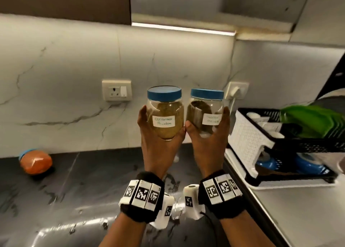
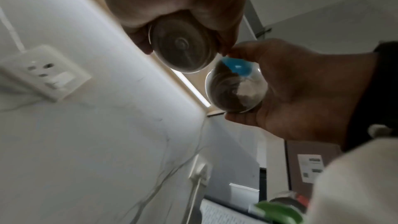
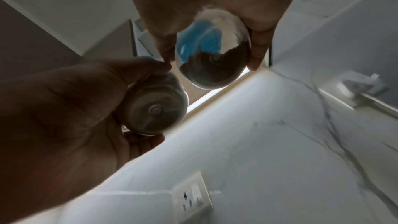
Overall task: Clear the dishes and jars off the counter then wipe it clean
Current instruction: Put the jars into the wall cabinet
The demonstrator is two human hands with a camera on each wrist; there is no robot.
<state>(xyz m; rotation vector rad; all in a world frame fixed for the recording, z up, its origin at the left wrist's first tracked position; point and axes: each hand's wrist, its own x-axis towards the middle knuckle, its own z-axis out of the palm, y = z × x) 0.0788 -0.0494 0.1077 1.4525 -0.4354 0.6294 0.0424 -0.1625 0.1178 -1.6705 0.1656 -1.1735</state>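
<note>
Jars are up off the counter (image 1: 78, 173) now, one in each hand, and I take the dish rack (image 1: 250, 140) as my landmark. My left hand (image 1: 158, 144) is wrapped round the lower body of the coriander jar (image 1: 165, 114), thumb on one side and fingers on the far side; my right hand (image 1: 207, 144) grips the darker spice jar (image 1: 206, 114) the same way. Both jars sit upright, just beside each other, raised in front of the marble wall to the left of the dish rack and above its level. From the wrist views I see each clear base cupped by the palm, so the grip looks secure. I judge these to be smooth, rigid, rounded jars, likely glass or hard plastic, I cannot tell which; either way they could slip, and the powder inside shifts the weight a little. The coriander jar looks fuller and so probably heavier than the darker one. Holding them low around the belly is sound; I would avoid carrying by the blue lids, which might unscrew. Far left of the dish rack, an orange jar (image 1: 35, 161) lies tipped on the counter, not yet cleared, and wiping is not yet begun.
</note>
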